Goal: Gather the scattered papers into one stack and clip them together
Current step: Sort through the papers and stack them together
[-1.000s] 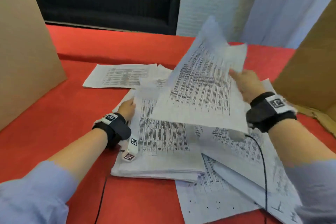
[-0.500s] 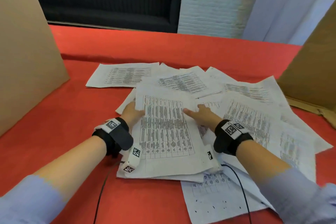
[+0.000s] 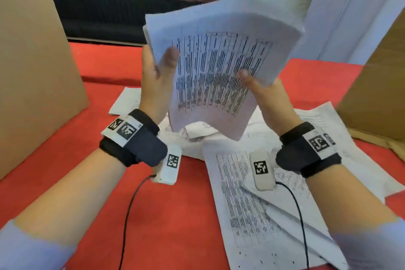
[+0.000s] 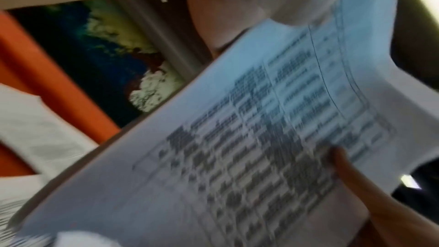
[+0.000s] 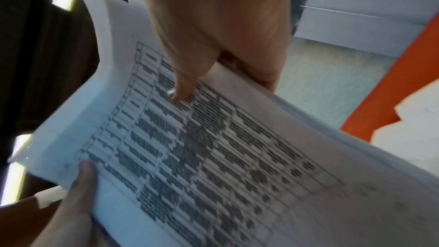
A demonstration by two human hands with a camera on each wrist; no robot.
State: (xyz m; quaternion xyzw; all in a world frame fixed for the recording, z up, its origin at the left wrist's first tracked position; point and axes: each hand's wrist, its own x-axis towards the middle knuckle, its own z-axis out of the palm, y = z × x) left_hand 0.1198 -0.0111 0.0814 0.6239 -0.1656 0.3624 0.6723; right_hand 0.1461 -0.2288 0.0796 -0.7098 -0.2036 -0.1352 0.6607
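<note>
Stack of papers [image 3: 219,72] being held upright above counter [image 3: 171,215]; left hand [image 3: 155,81] and right hand [image 3: 267,98] gripping opposite edges, thumbs pressing printed face.

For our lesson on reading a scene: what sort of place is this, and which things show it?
Probably a staged indoor worktable rather than an office: a red-covered table, plain cardboard panels standing at both sides, and printed papers scattered on it, with a dark sofa behind.
</note>
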